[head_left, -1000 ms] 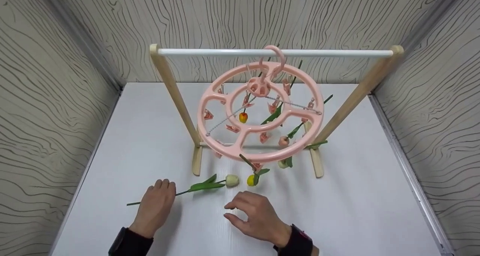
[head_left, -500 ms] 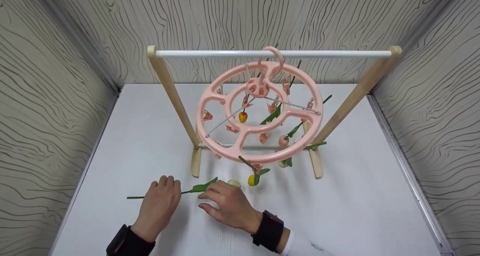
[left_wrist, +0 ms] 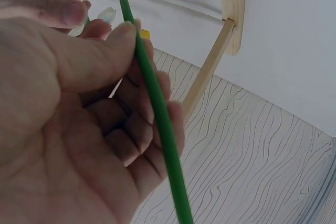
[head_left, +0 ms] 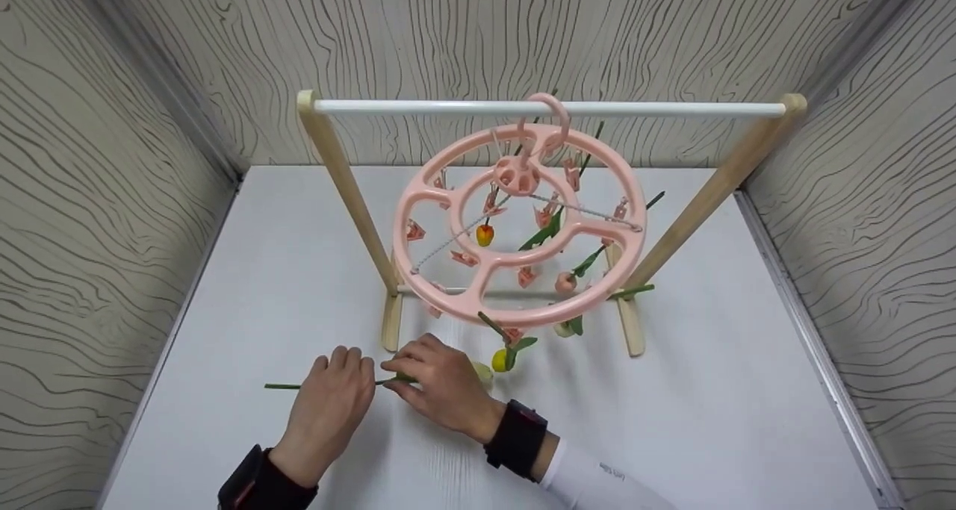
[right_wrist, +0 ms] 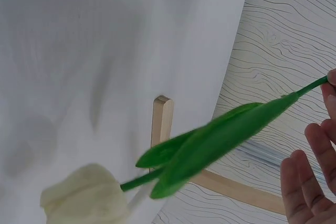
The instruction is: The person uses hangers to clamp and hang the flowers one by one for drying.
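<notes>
In the head view my left hand (head_left: 332,402) pinches the green stem of a white tulip (head_left: 282,386). Its thumb and fingertips grip the stem just below the leaves in the left wrist view. My right hand (head_left: 444,383) hovers over the leaves, its thumb and index apart on either side of the stem. The right wrist view has the pale bloom (right_wrist: 86,198) and two leaves uncovered, with fingers (right_wrist: 302,182) at the right edge. From above, my right hand hides most of the leaves and part of the bloom.
A round pink clip hanger (head_left: 478,301) hangs from a white rod (head_left: 418,107) on a wooden stand (head_left: 347,196). Several tulips are clipped to it, including a yellow one (head_left: 502,359) close to my right hand and an orange one (head_left: 485,234). Patterned walls surround the white table (head_left: 709,405).
My right hand has moved left, from beside the white bloom to over the leaves near my left hand. My left hand has shifted slightly right with the tulip.
</notes>
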`<move>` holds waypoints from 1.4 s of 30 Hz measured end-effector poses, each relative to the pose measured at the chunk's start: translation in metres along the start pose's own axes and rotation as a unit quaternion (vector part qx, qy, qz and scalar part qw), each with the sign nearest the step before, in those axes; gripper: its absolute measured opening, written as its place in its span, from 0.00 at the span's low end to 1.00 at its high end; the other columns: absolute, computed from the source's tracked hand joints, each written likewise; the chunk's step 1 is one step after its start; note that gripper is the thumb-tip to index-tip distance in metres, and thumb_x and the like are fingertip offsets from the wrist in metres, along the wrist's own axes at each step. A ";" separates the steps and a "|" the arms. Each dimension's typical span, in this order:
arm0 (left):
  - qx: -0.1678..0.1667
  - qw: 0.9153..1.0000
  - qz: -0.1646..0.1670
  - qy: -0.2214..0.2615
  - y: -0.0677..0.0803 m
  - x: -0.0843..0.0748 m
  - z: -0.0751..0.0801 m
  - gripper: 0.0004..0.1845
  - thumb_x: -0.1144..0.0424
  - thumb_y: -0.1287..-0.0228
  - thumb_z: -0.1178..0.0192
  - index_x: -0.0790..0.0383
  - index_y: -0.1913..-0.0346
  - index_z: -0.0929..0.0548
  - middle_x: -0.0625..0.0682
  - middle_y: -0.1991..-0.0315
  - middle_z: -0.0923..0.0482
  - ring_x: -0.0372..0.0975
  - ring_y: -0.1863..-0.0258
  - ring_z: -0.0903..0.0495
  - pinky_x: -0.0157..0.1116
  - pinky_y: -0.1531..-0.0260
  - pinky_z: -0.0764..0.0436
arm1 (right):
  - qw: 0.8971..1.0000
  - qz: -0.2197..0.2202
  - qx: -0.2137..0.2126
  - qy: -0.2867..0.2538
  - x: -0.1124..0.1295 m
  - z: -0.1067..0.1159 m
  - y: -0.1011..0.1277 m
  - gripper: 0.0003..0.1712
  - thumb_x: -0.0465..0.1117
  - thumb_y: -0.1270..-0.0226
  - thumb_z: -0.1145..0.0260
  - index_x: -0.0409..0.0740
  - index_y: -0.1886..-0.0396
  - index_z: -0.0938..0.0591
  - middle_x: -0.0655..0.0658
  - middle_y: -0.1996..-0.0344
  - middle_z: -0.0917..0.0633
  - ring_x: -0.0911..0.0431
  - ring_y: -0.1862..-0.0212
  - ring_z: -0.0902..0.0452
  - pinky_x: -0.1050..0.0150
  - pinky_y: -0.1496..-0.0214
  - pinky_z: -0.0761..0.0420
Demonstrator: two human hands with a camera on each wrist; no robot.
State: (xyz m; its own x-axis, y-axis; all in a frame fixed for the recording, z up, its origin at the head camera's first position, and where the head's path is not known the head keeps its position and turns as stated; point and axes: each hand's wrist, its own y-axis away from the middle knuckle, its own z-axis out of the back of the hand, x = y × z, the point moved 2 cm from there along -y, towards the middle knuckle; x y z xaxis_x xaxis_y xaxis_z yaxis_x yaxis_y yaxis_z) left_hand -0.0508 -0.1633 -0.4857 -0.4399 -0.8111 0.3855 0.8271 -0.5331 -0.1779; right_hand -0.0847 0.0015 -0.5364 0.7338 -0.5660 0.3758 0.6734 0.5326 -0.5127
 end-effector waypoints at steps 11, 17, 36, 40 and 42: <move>-0.017 1.000 -0.004 0.005 -0.004 0.001 0.004 0.19 0.69 0.51 0.18 0.63 0.71 0.24 0.52 0.77 0.31 0.40 0.75 0.36 0.35 0.76 0.28 | 0.999 -0.015 0.018 -0.039 -0.004 -0.006 -0.005 0.09 0.48 0.32 0.23 0.52 0.57 0.07 0.54 0.61 0.08 0.61 0.54 0.16 0.74 0.52 0.15; -0.008 1.000 -0.003 0.005 -0.004 0.001 0.007 0.19 0.68 0.51 0.18 0.64 0.71 0.23 0.52 0.77 0.30 0.40 0.75 0.36 0.35 0.76 0.27 | 0.999 0.005 0.018 -0.030 -0.006 -0.010 -0.003 0.05 0.46 0.33 0.22 0.55 0.60 0.06 0.57 0.65 0.09 0.62 0.58 0.16 0.75 0.56 0.17; -0.186 0.961 -0.014 0.202 -0.004 -0.001 0.016 0.17 0.64 0.50 0.16 0.56 0.61 0.16 0.45 0.67 0.18 0.40 0.59 0.19 0.37 0.54 0.14 | 0.995 -0.063 -0.021 -0.079 -0.015 -0.008 0.003 0.03 0.43 0.35 0.22 0.52 0.63 0.05 0.55 0.67 0.07 0.60 0.62 0.17 0.74 0.60 0.19; -0.225 0.945 -0.016 0.238 -0.001 -0.004 0.018 0.17 0.66 0.51 0.17 0.55 0.60 0.14 0.44 0.68 0.17 0.37 0.63 0.19 0.34 0.63 0.16 | 0.987 -0.104 -0.030 -0.119 -0.015 -0.005 0.005 0.06 0.45 0.35 0.22 0.51 0.61 0.05 0.55 0.67 0.07 0.60 0.61 0.18 0.76 0.59 0.22; -0.237 0.938 -0.002 0.252 0.001 -0.005 0.018 0.16 0.66 0.50 0.18 0.54 0.61 0.14 0.43 0.69 0.16 0.36 0.66 0.20 0.32 0.68 0.18 | 0.983 -0.114 -0.042 -0.136 -0.015 -0.003 0.006 0.07 0.46 0.35 0.22 0.50 0.60 0.05 0.54 0.67 0.07 0.60 0.61 0.19 0.76 0.59 0.23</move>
State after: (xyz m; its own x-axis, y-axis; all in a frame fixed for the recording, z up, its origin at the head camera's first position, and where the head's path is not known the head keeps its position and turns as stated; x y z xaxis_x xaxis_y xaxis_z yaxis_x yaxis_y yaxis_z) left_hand -0.0416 -0.1553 -0.4720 -0.6512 -0.7557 -0.0692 0.6290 -0.4865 -0.6064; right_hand -0.0920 0.0116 -0.5480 0.5689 -0.4691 0.6755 0.8219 0.3513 -0.4483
